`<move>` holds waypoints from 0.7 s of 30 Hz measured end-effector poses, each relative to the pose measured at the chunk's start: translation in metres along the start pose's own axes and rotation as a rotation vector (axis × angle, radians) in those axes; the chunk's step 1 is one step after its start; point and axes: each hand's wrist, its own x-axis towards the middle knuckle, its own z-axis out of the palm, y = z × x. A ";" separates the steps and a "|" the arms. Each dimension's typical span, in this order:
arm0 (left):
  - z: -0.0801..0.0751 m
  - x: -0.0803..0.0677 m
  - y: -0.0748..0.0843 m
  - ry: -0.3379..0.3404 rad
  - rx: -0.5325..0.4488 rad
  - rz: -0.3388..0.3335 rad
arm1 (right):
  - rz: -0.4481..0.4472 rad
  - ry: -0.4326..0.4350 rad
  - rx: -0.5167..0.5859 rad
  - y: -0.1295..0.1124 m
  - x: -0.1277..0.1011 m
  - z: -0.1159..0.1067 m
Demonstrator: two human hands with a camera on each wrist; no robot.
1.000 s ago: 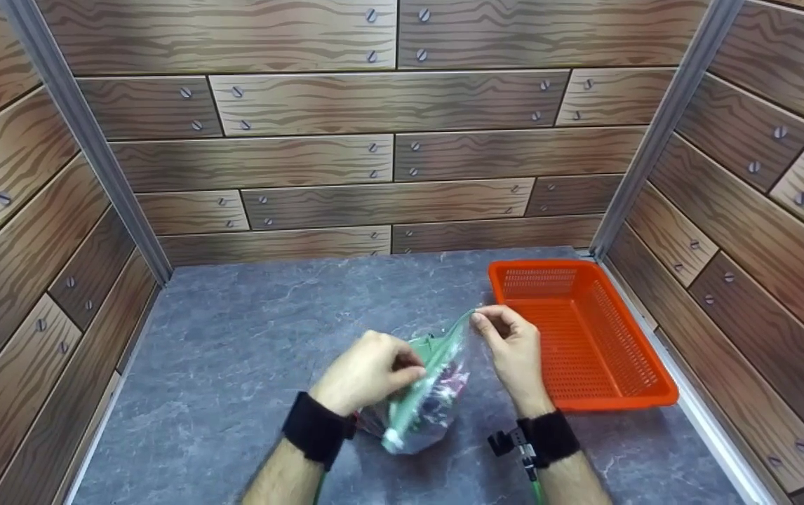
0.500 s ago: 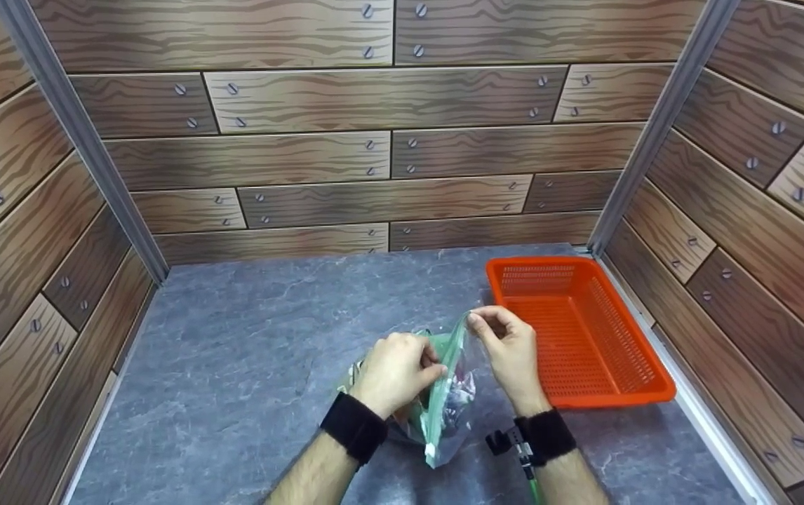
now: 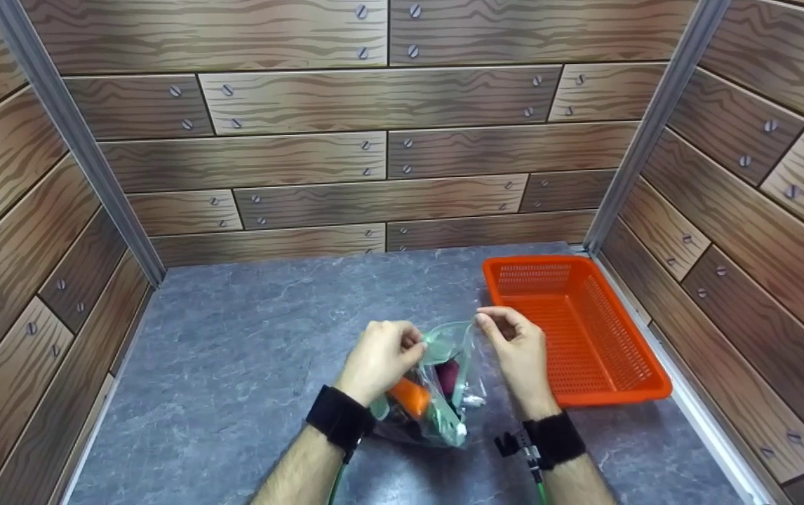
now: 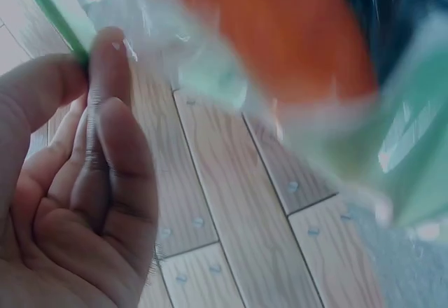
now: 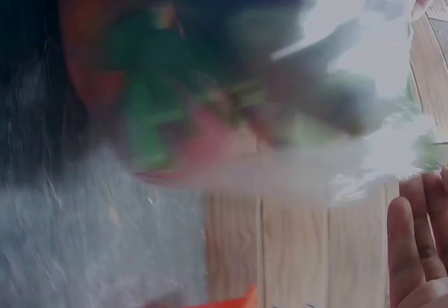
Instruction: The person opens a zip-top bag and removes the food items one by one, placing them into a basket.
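left hand (image 3: 379, 359) pinches bag (image 3: 444, 422) | right hand (image 3: 520, 356) pinches its far edge | orange item (image 3: 411, 398) inside, partly hidden, blurred at left wrist

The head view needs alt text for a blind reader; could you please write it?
A person's left hand and right hand pinch the rim of a clear, green-edged plastic bag, an orange item and a dark purple item inside it. An orange-red basket stands to the right on a gray tabletop within wood-patterned walls.

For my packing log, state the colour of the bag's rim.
The bag's rim is pale green, clearest in the head view.
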 end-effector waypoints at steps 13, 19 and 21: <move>-0.006 -0.001 -0.012 0.121 0.019 0.048 | -0.071 -0.139 -0.336 -0.019 -0.031 -0.007; -0.008 -0.003 -0.017 0.123 0.005 0.048 | 0.188 -0.283 -0.515 -0.011 -0.053 -0.009; -0.009 -0.004 -0.020 0.126 0.000 0.049 | 0.214 -0.340 -0.495 -0.005 -0.056 -0.008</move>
